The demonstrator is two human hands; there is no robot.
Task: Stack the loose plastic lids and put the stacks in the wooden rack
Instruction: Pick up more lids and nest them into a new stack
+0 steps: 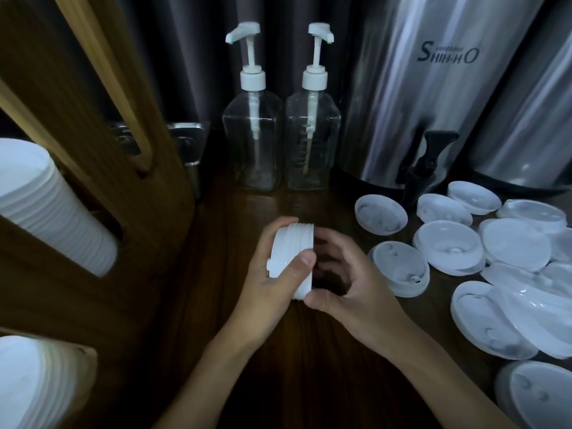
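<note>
Fingers of left hand (266, 286) and right hand (346, 289) grip lid stack (292, 252), hiding its right face

Two hands meet at lower centre, the left hand (272, 292) and the right hand (343, 292), around one held stack (297, 258) of lids nested too tightly to count. At the right lie at least a dozen loose lids (448, 247); overlaps hide the exact number. At the left, one wooden rack (161, 187) holds two rack stacks (46, 205). Behind it are two steel tubs (188, 140). Upper centre has two pump bottles (252, 140). Upper right has two steel urns (418, 97) and one black tap (427, 162).
</note>
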